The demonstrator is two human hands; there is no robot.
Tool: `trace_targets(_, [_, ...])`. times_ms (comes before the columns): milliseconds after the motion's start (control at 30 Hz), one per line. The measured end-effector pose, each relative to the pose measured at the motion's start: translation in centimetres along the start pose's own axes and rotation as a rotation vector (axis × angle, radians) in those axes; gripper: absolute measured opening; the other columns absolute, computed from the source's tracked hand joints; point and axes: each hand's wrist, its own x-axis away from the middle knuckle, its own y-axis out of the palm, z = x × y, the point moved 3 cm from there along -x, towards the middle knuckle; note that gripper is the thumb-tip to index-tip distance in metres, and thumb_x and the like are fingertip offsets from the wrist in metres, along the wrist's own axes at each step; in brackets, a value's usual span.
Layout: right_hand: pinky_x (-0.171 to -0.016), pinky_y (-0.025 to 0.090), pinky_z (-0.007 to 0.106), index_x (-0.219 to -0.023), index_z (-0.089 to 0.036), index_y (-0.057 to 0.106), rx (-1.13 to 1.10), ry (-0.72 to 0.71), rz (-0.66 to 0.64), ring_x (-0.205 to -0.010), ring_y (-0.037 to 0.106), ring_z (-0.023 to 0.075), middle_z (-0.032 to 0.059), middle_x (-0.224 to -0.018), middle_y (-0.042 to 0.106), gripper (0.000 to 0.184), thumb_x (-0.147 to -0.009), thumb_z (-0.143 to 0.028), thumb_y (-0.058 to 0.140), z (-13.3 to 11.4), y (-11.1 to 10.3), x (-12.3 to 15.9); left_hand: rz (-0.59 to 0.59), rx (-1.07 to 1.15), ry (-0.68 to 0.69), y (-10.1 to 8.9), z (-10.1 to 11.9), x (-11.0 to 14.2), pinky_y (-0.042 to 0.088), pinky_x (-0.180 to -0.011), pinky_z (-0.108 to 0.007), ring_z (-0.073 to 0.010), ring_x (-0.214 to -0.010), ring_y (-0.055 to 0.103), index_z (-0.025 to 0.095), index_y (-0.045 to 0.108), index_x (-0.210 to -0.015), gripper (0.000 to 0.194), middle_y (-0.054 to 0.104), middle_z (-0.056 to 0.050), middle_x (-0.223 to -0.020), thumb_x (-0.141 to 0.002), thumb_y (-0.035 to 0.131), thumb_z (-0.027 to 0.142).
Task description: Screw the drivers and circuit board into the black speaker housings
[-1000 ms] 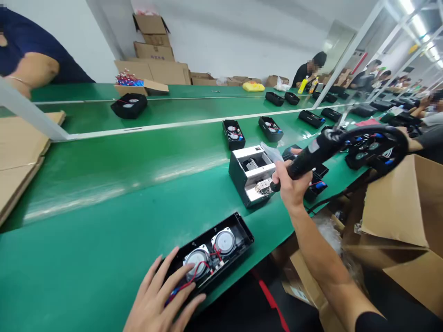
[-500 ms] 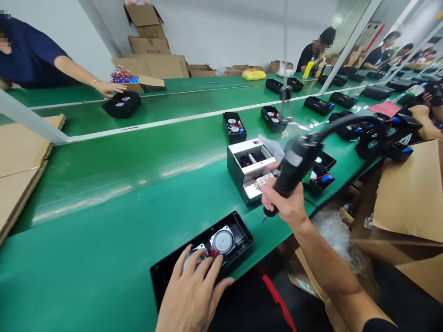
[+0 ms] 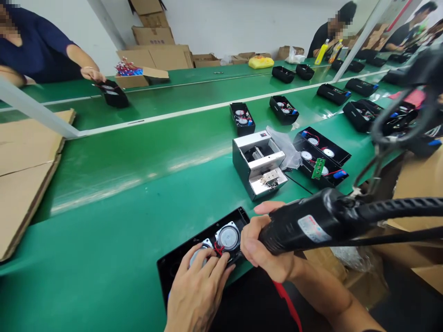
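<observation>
My left hand (image 3: 197, 288) presses its fingers onto the left speaker driver (image 3: 199, 258), which sits in an open black speaker housing (image 3: 180, 263) on the green belt. Red wires (image 3: 218, 249) run beside the round right driver (image 3: 228, 238). My right hand (image 3: 266, 244) grips a black electric screwdriver (image 3: 304, 226), now lying almost level just right of the housing. Its tip is hidden behind my hand. A silver and black fixture (image 3: 259, 163) stands farther up the belt, and a second open housing (image 3: 320, 157) with a green circuit board (image 3: 318, 168) lies to its right.
Clear plastic film (image 3: 284, 147) lies between the fixture and the second housing. Several black housings line the belts ahead. A co-worker's hand (image 3: 92, 74) touches a black housing (image 3: 112, 94) on the far belt. Flat cardboard (image 3: 27, 170) lies at the left.
My right hand has swung the screwdriver down to the left, from upright to nearly level, closer to the housing. The co-worker's hand has tilted the far housing up.
</observation>
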Motion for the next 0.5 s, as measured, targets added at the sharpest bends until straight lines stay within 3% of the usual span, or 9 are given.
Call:
trace_targets(133, [-0.048, 0.046, 0.027, -0.13, -0.033, 0.048, -0.006, -0.073, -0.01, -0.048, 0.049, 0.0119, -0.0093, -0.068, 0.05, 0.041, -0.096, -0.023, 0.069, -0.2, 0.7, -0.4, 0.003, 0.01, -0.013, 0.0, 0.0, 0.0, 0.042, -0.11, -0.044, -0.0209, -0.091, 0.068, 0.022, 0.075, -0.111, 0.024, 0.074, 0.002, -0.082, -0.11, 0.051, 0.025])
trace_targets(500, [-0.044, 0.043, 0.024, -0.132, -0.033, 0.042, 0.032, -0.076, -0.069, -0.048, 0.049, 0.0109, -0.0098, -0.069, 0.049, 0.046, -0.096, -0.018, 0.066, 0.5, 1.3, 0.0, 0.017, 0.037, -0.03, 0.0, 0.3, 0.1, 0.042, -0.111, -0.045, -0.0217, -0.094, 0.068, 0.024, 0.074, -0.106, 0.026, 0.076, 0.001, -0.085, -0.111, 0.049, 0.026])
